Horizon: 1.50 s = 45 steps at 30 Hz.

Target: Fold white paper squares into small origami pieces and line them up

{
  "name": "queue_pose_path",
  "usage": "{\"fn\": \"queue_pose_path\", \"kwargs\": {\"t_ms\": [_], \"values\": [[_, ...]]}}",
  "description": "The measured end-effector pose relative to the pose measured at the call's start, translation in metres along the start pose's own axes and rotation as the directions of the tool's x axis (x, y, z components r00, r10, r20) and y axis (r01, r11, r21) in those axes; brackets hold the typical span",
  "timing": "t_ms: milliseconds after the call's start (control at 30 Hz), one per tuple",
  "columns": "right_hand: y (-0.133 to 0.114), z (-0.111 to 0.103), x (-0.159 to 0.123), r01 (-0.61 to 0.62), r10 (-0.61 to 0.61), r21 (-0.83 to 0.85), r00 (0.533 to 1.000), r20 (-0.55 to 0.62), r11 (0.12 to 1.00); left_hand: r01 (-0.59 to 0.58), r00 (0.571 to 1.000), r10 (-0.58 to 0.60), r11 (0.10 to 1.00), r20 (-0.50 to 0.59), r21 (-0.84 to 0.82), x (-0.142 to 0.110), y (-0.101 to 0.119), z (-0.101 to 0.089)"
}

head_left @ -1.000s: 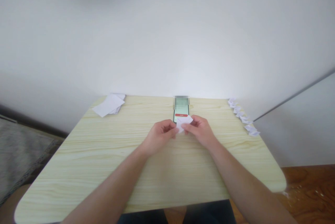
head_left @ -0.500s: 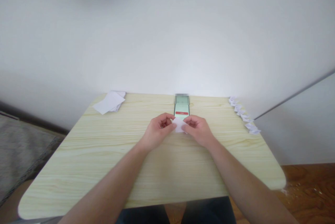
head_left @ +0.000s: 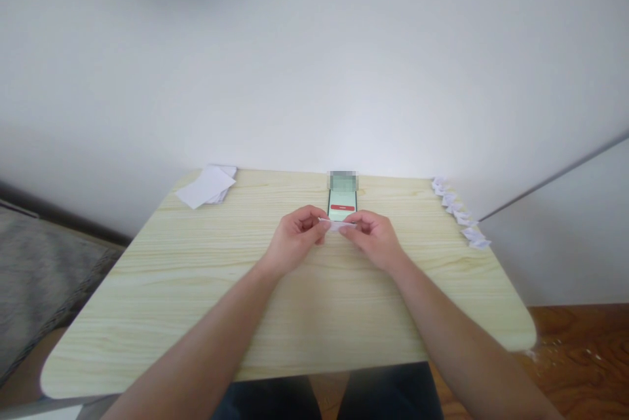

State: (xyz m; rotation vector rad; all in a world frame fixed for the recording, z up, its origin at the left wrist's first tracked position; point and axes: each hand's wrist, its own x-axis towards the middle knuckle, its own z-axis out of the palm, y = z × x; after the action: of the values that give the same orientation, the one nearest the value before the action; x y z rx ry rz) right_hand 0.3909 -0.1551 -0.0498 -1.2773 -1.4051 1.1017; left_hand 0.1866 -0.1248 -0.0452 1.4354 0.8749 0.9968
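Note:
A small white folded paper is held edge-on between both hands, just above the light wooden table. My left hand pinches its left end with curled fingers. My right hand pinches its right end the same way. The paper looks like a thin flat strip from this angle. Just beyond the hands lies a phone with a lit green screen and a red bar.
A loose stack of white paper sheets lies at the table's far left corner. Several small folded white paper pieces line the far right edge by the wall. Wooden floor shows at the lower right.
The paper was a tilted diamond shape facing me; now it is turned flat and edge-on. Both hands keep their pinch and have shifted slightly away from me.

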Motion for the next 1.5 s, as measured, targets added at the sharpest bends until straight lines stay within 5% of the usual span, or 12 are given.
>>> {"fn": "queue_pose_path", "kwargs": {"t_ms": [300, 567, 1500], "values": [[-0.0023, 0.0019, 0.0000, -0.045, 0.038, 0.140, 0.998, 0.050, 0.989, 0.035, 0.997, -0.028, 0.994, -0.066, 0.107, -0.0023, -0.0009, -0.0019], [0.0014, 0.0004, 0.0029, 0.004, -0.024, 0.250, 0.997, 0.078, 0.968, 0.028, 1.000, -0.028, 0.999, -0.009, -0.030, -0.0003, -0.0038, 0.0018], [-0.0002, -0.0008, 0.0024, 0.098, -0.119, 0.240, 0.990, 0.072, 0.966, -0.037, 0.999, 0.037, 0.999, 0.014, -0.016, 0.0002, -0.0081, 0.0012]]}}
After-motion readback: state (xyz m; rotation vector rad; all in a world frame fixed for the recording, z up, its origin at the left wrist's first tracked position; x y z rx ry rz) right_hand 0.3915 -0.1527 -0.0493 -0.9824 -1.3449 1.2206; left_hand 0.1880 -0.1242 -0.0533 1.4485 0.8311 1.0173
